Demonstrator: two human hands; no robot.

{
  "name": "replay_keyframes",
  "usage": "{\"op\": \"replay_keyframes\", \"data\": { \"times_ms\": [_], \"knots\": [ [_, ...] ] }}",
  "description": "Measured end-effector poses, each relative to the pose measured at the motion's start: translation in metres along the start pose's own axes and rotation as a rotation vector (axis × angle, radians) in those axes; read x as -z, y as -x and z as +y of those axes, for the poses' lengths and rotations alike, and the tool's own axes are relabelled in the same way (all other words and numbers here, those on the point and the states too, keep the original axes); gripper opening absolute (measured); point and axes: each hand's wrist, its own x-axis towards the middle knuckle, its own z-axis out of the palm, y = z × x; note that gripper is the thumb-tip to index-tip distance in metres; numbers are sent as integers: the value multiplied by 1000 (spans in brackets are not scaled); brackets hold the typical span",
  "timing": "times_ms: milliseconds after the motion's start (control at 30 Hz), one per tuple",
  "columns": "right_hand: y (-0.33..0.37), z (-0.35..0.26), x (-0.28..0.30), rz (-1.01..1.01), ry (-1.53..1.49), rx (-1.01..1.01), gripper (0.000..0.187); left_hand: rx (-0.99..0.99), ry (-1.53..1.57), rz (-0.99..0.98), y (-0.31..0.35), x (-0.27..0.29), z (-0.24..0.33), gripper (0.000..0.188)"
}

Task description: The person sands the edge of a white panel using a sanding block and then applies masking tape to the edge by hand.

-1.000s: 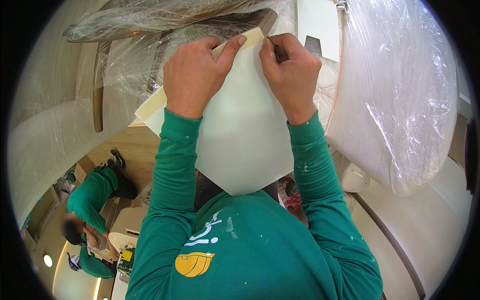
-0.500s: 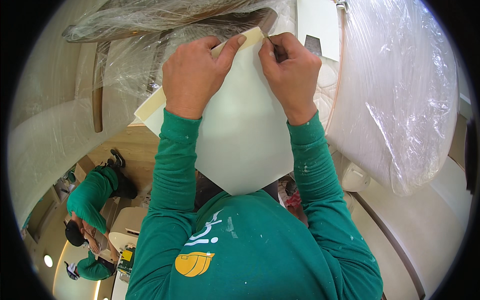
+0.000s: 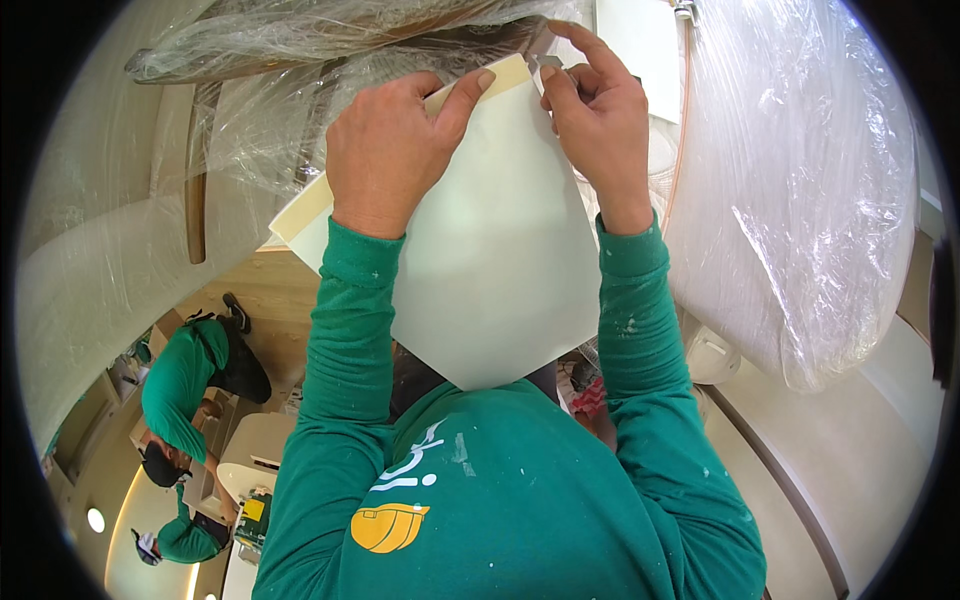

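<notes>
A white panel (image 3: 490,250) with a cream strip along its far edge is held upright-tilted before me, its lower corner against my green shirt. My left hand (image 3: 385,150) is closed on the far left edge, thumb lying over the cream strip (image 3: 510,75). At the far right edge, my right hand (image 3: 605,115) pinches a small flat grey piece (image 3: 548,63) between thumb and bent fingers; its index finger stretches out past it. Whether the piece is a blade or a pad cannot be made out.
Plastic-wrapped furniture (image 3: 800,200) stands at the right, with more wrapped pieces (image 3: 300,50) at the far left. A white board (image 3: 650,60) lies beyond my right hand. Two people in green, one nearer (image 3: 185,380), work at the lower left beside a bench (image 3: 250,440).
My right hand has shifted right and its index finger has lifted and straightened. It now hides the dark patch on the board behind. The nearer co-worker has moved slightly.
</notes>
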Motion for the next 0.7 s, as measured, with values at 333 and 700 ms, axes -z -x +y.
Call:
{"op": "replay_keyframes", "data": {
  "times_ms": [333,700],
  "knots": [
    [-6,-8,-2,1,326,355,12,-7,-10,-2,-1,0,-1,71],
    [-8,-5,-8,84,418,404,10,-2,-18,-6,-1,2,-2,67]
  ]
}}
